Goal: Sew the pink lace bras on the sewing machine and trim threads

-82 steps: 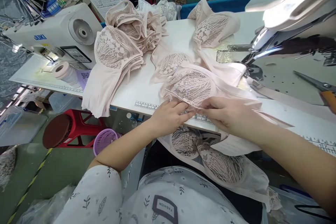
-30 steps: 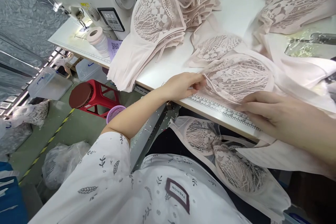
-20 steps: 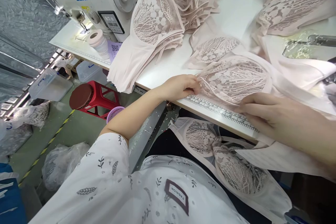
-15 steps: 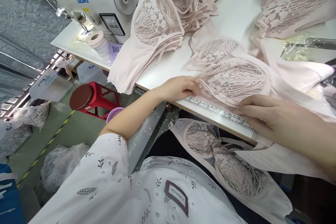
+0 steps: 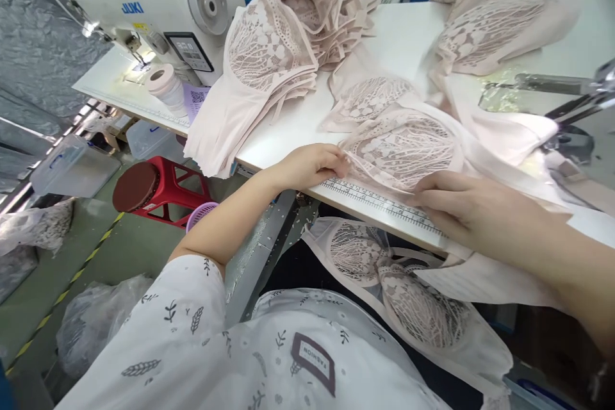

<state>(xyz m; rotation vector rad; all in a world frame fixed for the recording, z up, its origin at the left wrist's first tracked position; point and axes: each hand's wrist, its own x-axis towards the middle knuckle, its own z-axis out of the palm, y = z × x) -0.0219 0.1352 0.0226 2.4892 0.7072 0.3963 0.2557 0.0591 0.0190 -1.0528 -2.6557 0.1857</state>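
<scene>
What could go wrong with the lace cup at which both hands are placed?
The lace cup could pucker or stretch unevenly, since the left hand and right hand both have fingers at its near edge. A pull might also drag the second cup just behind. The lace garment below the table could perhaps slip down.

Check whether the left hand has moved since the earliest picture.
Yes, the left hand has moved left along the printed ruler: ruler marks that showed to its left then no longer show.
</scene>
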